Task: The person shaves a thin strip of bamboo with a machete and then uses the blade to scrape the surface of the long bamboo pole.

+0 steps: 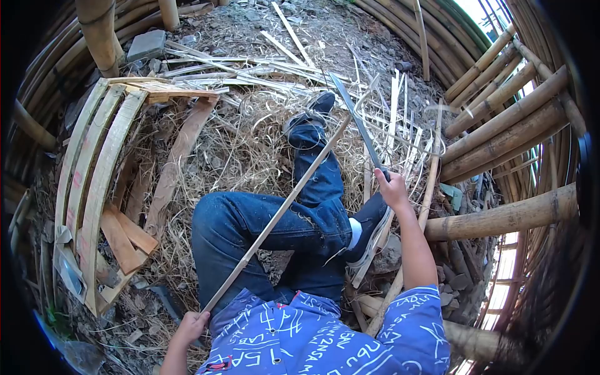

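Observation:
I sit on the ground with my legs in blue jeans (250, 228) stretched out. My left hand (190, 326) grips the near end of a long thin bamboo strip (281, 209) that runs diagonally up and right across my legs. My right hand (394, 187) holds the handle of a long knife (356, 119), whose blade points up and away and meets the far end of the strip. My dark shoes (315, 106) rest among shavings.
Bamboo shavings and split strips (250, 69) cover the ground. Curved wooden slats (94, 169) lie to the left. Thick bamboo poles (506, 119) are stacked on the right, another pole (100, 31) stands at top left. A grey stone (147, 45) sits nearby.

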`<control>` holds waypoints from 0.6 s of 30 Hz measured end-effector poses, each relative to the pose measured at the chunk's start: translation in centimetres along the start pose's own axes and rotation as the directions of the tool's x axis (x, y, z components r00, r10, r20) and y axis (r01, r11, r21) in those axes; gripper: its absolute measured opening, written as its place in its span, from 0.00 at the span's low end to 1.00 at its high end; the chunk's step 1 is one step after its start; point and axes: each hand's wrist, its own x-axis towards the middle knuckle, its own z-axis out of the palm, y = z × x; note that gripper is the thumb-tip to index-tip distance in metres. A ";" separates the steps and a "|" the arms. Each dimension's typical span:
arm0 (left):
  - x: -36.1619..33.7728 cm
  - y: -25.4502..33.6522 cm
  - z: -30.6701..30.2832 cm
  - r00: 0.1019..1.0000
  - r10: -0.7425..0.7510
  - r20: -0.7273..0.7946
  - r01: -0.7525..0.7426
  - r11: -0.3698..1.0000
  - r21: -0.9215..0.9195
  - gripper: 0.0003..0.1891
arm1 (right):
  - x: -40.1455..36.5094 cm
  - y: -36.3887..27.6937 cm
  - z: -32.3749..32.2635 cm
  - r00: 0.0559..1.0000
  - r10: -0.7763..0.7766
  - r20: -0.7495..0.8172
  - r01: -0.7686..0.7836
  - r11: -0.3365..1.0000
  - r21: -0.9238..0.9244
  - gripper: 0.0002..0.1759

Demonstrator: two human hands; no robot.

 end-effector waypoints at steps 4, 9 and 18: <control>0.3 1.0 -0.3 0.999 -0.040 -0.023 0.041 0.999 0.026 0.27 | 0.0 0.1 1.0 0.997 0.069 0.038 -0.073 0.992 0.108 0.34; 0.5 -0.9 0.5 1.000 -0.016 -0.024 0.019 0.993 0.115 0.28 | -0.6 0.3 2.8 0.999 0.035 0.012 -0.036 0.984 0.175 0.35; 0.0 0.1 0.6 0.964 -0.260 -0.057 0.242 0.945 -0.218 0.28 | -3.2 -2.4 1.7 0.986 -0.094 -0.138 0.088 0.995 -0.044 0.35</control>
